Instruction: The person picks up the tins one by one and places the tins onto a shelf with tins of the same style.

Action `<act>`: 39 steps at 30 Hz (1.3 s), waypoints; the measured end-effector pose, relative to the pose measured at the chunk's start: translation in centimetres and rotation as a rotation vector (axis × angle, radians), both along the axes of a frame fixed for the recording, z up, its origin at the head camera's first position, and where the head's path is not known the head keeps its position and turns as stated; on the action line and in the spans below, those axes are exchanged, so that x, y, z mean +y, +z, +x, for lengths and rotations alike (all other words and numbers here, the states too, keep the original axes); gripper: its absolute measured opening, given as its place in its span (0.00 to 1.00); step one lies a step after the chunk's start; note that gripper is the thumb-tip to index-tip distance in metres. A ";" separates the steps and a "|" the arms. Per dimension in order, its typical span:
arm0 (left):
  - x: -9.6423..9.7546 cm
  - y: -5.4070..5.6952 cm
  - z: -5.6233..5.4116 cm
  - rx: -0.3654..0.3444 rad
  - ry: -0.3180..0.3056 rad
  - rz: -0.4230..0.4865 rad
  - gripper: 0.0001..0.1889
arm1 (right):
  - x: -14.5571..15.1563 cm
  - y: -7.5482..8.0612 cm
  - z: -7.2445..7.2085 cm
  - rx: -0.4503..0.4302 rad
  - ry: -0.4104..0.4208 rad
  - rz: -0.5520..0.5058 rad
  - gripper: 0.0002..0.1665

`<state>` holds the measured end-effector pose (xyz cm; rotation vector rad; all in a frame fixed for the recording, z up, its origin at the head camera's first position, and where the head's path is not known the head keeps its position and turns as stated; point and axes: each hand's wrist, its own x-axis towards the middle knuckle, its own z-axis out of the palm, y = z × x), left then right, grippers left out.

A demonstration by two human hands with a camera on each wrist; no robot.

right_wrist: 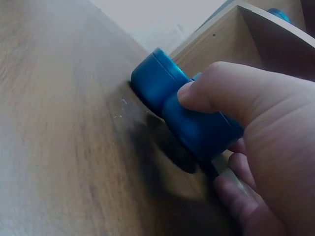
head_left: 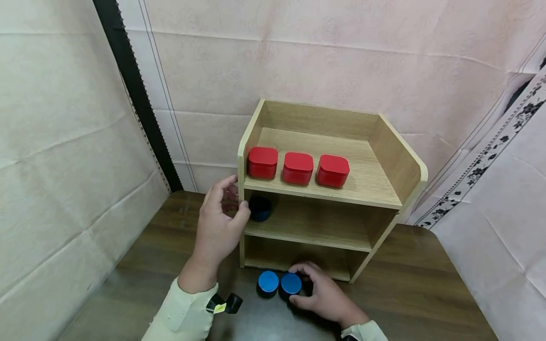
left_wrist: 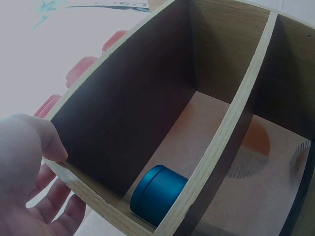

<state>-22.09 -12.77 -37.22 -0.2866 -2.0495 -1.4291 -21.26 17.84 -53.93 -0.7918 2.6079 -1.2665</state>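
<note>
A wooden shelf unit (head_left: 298, 241) with three levels stands on the table. My left hand (head_left: 222, 220) grips the front edge of its left side panel, thumb on the edge and fingers outside. On the table before the shelf, my right hand (head_left: 322, 293) pinches a blue round tin (head_left: 291, 284) between thumb and fingers. Close against that tin's left side is a second blue round tin (head_left: 268, 282). A third blue tin (left_wrist: 160, 194) sits at the left end of the middle level, near my left thumb.
Three red rounded boxes, a left one (head_left: 262, 163), a middle one (head_left: 297, 168) and a right one (head_left: 332, 171), line the top level's front. Pale cloth (head_left: 204, 76) hangs behind and beside the brown wooden table (head_left: 405, 293).
</note>
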 end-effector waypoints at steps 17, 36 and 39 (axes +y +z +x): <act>0.0 0.0 -0.1 0.007 -0.012 -0.006 0.31 | -0.4 2.3 0.8 0.031 0.001 -0.010 0.32; 0.1 -0.1 -0.1 0.014 -0.011 -0.006 0.31 | -0.7 8.0 2.6 0.014 0.090 -0.164 0.34; 0.1 0.0 0.0 0.014 -0.011 -0.006 0.31 | -0.6 9.0 2.6 0.004 0.088 -0.168 0.33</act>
